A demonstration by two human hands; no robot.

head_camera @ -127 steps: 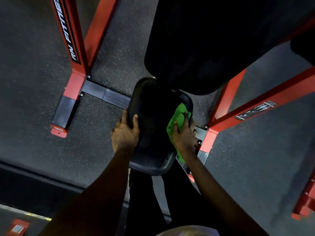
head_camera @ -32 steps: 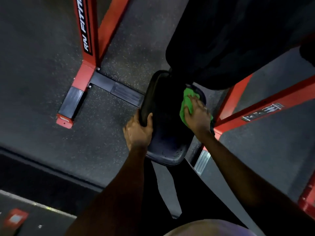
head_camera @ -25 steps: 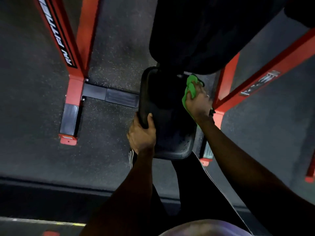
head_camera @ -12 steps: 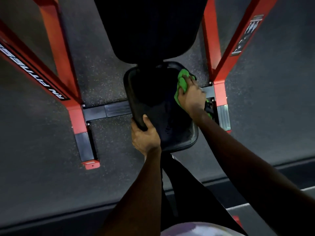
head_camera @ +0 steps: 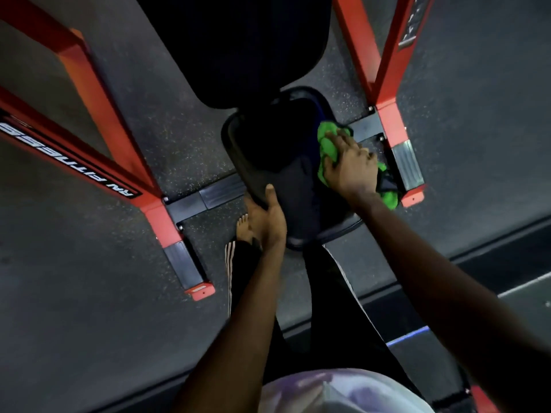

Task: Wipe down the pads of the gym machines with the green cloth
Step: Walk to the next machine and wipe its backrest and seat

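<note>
the black back pad (head_camera: 238,40) hangs over the far end of the seat pad (head_camera: 283,162) and hides that part of it. red frame tubes run down either side, the left one (head_camera: 98,93) bearing white lettering, the right one (head_camera: 384,55) ending at a bolted foot just beside the seat. a black crossbar (head_camera: 208,198) lies on the speckled dark floor (head_camera: 74,293) between the feet. below the seat a bare foot (head_camera: 243,229) shows beside dark trousers (head_camera: 238,278) with white stripes, and a pale shirt (head_camera: 343,391) fills the bottom edge

the green cloth (head_camera: 326,144) sits bunched on the right edge of the seat pad, part of it trailing off the edge below the wrist. the right hand (head_camera: 353,166) lies on it with fingers bent over the bunch, grasping and pressing it to the pad. the left hand (head_camera: 268,222) clasps the near left edge of the seat pad, thumb on top, fingers hidden under the rim

compared with half a second ago, the right hand and cloth remain on the same edge but sit a little further out over it, with more cloth showing under the wrist; the left hand keeps its grip; the view has swung, so the frame lies more tilted
</note>
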